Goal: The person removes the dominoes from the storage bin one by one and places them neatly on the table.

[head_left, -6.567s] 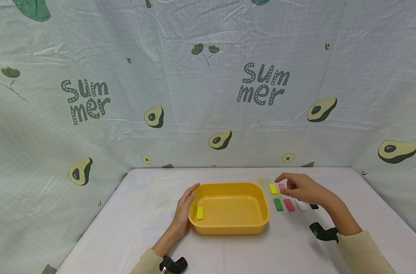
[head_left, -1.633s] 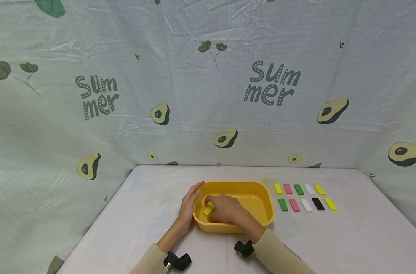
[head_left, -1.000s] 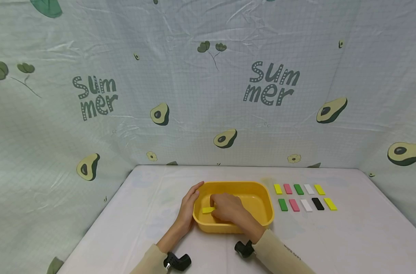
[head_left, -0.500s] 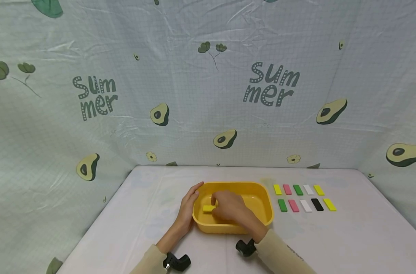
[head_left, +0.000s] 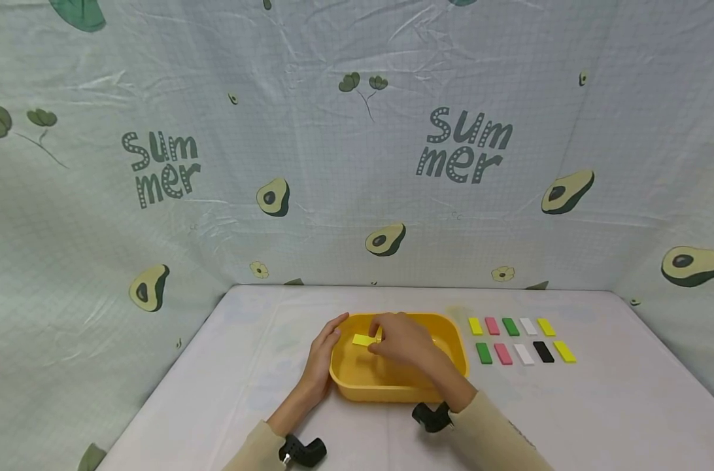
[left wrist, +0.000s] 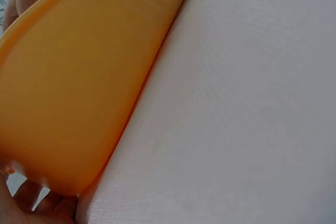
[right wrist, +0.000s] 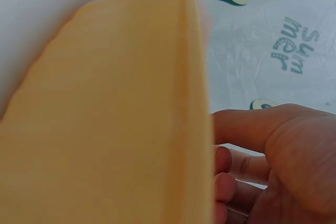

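A small flat yellow block (head_left: 364, 340) is pinched between thumb and forefinger of my right hand (head_left: 405, 340), over the left back part of the yellow plastic tray (head_left: 386, 394). Another bit of yellow shows between those fingers; I cannot tell whether it is a second block. My left hand (head_left: 317, 363) holds the tray's left side, thumb by the rim and fingers along the outer wall. In the right wrist view, the tray wall (right wrist: 105, 108) hides the block and the fingertips of the right hand (right wrist: 286, 161). The left wrist view shows the tray's outer wall (left wrist: 79, 77).
Right of the tray, two rows of small flat blocks lie on the white-covered table (head_left: 569, 405): yellow, pink, green, white and black, such as the black one (head_left: 543, 352). A printed curtain (head_left: 310, 144) hangs behind the table.
My right hand moved from the blocks on the right into the tray. It took hold of a yellow block, turned it, and has just shifted it towards the back. My left hand stays on the tray.
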`<state>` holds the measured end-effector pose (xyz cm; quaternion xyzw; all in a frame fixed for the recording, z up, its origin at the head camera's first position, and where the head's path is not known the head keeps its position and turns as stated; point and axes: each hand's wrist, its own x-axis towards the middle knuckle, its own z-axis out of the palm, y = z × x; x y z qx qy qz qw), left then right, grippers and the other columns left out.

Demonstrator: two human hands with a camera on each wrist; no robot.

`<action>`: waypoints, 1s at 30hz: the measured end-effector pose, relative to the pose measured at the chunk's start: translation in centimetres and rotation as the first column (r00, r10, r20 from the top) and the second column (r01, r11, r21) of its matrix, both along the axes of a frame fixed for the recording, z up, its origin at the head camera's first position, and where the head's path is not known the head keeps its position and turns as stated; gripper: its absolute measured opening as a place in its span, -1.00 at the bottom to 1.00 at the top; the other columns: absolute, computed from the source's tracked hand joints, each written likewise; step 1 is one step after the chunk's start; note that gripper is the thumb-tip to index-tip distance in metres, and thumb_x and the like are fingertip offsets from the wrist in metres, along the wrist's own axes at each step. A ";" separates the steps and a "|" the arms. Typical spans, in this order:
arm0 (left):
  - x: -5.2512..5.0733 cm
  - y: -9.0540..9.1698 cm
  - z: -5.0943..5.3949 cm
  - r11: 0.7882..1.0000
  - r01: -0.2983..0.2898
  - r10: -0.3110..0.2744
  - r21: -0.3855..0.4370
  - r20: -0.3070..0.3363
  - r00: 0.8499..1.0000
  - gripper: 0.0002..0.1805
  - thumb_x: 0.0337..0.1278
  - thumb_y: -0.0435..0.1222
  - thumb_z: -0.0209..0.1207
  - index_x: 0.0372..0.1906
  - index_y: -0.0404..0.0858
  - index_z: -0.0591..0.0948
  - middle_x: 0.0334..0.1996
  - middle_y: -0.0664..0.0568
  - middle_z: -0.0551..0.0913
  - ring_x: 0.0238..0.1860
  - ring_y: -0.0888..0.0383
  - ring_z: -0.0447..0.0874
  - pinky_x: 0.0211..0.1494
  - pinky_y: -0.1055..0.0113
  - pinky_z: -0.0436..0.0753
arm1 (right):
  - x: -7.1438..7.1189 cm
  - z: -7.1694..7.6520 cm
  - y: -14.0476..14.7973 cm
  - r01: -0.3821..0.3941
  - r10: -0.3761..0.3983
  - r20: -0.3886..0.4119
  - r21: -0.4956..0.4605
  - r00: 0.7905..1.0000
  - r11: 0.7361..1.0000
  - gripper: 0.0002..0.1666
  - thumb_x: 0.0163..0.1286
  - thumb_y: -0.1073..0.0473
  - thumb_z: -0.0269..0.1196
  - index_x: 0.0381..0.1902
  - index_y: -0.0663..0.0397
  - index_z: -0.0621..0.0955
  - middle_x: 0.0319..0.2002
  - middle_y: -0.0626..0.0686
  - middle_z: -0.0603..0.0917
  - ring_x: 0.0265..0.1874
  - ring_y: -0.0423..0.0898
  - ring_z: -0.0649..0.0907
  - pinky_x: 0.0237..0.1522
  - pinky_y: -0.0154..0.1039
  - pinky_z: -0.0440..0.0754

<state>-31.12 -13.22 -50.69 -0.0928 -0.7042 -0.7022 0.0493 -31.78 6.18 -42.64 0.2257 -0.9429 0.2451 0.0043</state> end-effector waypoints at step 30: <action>0.0 -0.2 -0.2 1.000 0.015 -0.015 0.024 0.007 1.000 -0.47 0.67 -0.21 -0.25 0.56 -0.20 0.32 0.57 -0.10 0.30 0.53 -0.09 0.31 0.62 0.03 0.31 | 1.1 3.9 8.9 0.164 -0.169 -0.075 -0.070 0.983 0.984 -0.67 0.36 0.00 0.39 -0.05 0.07 0.69 -0.45 0.00 0.62 -0.53 -0.10 0.52 -0.49 -0.31 0.51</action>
